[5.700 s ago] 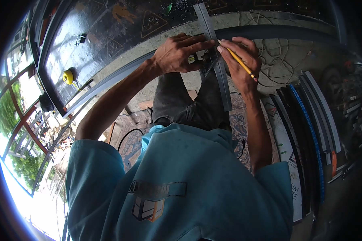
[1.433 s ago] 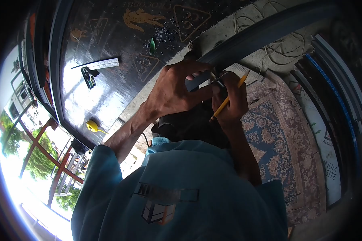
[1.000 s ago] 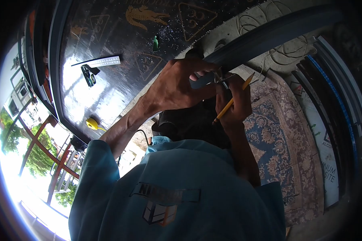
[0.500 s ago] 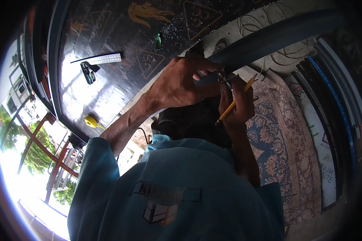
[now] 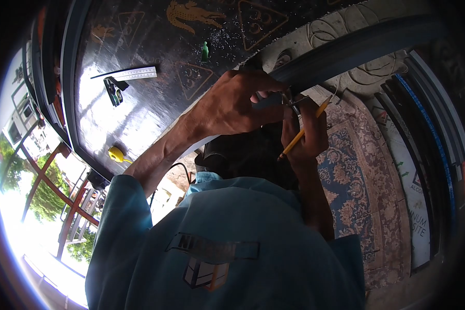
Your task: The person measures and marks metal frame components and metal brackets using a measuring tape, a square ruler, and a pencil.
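Hands at work on one dark profile [image 5: 346, 51]: my left hand [image 5: 232, 103] clenches its near end, my right hand [image 5: 306, 129] grips one yellow pencil [image 5: 293, 143] (fingertips on one small metal piece [image 5: 293, 101], unidentifiable), one ruler [image 5: 132, 74] lying well apart on the black table [image 5: 139, 119].

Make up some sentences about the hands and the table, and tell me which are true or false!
1. The right hand holds a yellow pencil. True.
2. The left hand holds the steel ruler. False: the ruler lies on the dark table; the left hand grips the long dark bar.
3. A yellow tape measure sits near the table's edge. True.
4. The rug is plain white. False: it is patterned, blue and brown.
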